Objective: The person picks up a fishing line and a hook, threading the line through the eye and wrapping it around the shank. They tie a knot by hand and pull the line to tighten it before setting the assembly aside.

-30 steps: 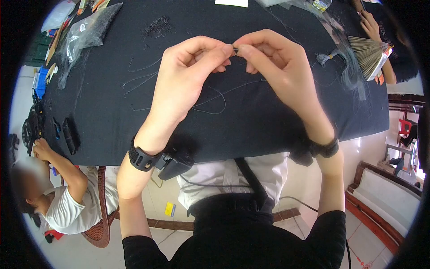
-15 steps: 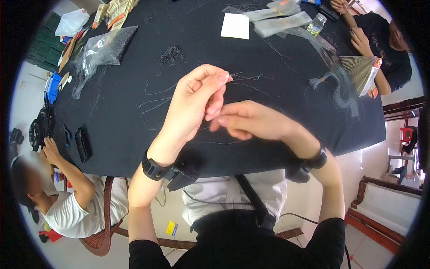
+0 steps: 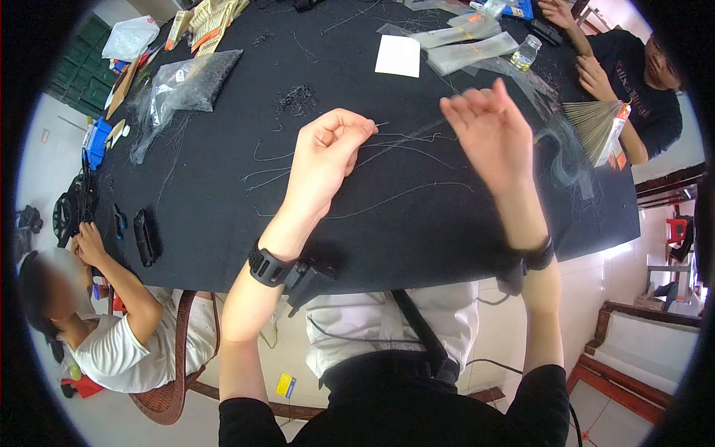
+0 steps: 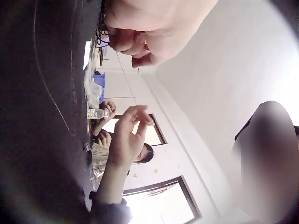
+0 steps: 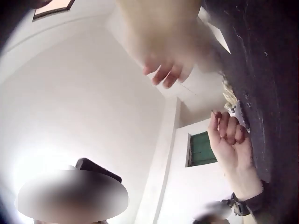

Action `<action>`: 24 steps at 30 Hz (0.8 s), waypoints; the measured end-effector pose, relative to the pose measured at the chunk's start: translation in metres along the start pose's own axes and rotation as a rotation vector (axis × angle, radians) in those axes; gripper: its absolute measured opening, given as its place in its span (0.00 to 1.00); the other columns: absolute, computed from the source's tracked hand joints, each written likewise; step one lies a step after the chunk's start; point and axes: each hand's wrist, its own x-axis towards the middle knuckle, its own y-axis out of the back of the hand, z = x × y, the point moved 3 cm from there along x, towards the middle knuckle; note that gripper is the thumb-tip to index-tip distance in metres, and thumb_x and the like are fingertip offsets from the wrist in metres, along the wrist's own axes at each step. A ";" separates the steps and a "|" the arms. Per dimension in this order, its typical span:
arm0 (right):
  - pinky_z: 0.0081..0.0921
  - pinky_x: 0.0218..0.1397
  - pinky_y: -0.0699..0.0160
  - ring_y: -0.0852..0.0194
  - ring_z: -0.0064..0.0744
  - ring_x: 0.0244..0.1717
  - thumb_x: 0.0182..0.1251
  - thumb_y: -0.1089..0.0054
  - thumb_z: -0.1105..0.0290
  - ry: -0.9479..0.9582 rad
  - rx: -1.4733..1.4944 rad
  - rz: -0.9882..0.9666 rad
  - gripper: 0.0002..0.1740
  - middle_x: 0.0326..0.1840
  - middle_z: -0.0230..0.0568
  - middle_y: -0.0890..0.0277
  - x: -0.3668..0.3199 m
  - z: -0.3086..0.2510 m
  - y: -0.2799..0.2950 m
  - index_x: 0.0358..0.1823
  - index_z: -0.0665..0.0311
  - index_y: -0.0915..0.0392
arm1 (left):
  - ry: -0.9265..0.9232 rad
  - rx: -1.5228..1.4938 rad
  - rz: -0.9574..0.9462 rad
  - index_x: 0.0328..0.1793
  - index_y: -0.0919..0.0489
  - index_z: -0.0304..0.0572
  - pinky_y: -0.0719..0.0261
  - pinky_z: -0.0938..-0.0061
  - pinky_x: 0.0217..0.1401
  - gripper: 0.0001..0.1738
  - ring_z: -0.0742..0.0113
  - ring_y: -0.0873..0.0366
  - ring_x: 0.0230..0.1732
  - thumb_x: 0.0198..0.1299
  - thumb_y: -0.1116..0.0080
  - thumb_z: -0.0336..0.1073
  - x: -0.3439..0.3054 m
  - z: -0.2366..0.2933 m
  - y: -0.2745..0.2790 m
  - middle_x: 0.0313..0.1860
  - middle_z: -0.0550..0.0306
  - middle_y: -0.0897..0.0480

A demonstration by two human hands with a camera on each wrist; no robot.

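Thumb and index finger of the left hand (image 3: 322, 160) pinch a small thin piece, its tip sticking out past the fingertips. A dark sliver also shows at the left fingers in the left wrist view. The right hand (image 3: 495, 138), blurred, is raised to the right, its fingers spread and slightly bent. In the left wrist view a fine line (image 4: 125, 74) runs from the left hand (image 4: 154, 21) toward the right hand (image 4: 126, 140); whether the right fingers touch it cannot be told. Threads (image 3: 402, 195) lie on the black cloth below and between the hands.
A pile of small dark pieces (image 3: 296, 99) and a bulging clear bag (image 3: 190, 82) lie left of the hands. White paper (image 3: 398, 56), clear packets (image 3: 473, 52), a small jar (image 3: 526, 54) and a fanned bundle (image 3: 596, 127) are beyond and right. People sit at both sides.
The hands were together at first; the right hand then dropped beside the left and has since swung up and out to the right, fingers spreading. The left hand keeps its pinch.
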 end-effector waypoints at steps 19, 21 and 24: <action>0.11 0.21 0.44 0.41 0.08 0.21 0.61 0.43 0.67 -0.058 -1.143 -0.026 0.10 0.21 0.23 0.30 -0.017 0.030 -0.007 0.35 0.69 0.22 | -0.183 0.175 -0.167 0.34 0.23 0.39 0.45 0.92 0.23 0.04 0.91 0.39 0.23 0.60 0.45 0.30 -0.004 0.000 -0.009 0.23 0.74 0.28; 0.11 0.21 0.45 0.41 0.07 0.20 0.61 0.43 0.69 -0.048 -1.141 -0.024 0.09 0.20 0.23 0.30 -0.018 0.031 -0.006 0.34 0.69 0.23 | -0.189 0.186 -0.169 0.34 0.23 0.38 0.45 0.92 0.23 0.04 0.91 0.39 0.23 0.60 0.45 0.30 -0.004 -0.001 -0.010 0.23 0.73 0.28; 0.11 0.21 0.45 0.42 0.07 0.20 0.61 0.44 0.70 -0.059 -1.152 -0.025 0.08 0.19 0.22 0.31 -0.019 0.030 -0.008 0.34 0.69 0.23 | -0.187 0.185 -0.180 0.34 0.23 0.38 0.44 0.92 0.23 0.04 0.91 0.38 0.23 0.60 0.45 0.30 -0.005 -0.001 -0.011 0.23 0.73 0.27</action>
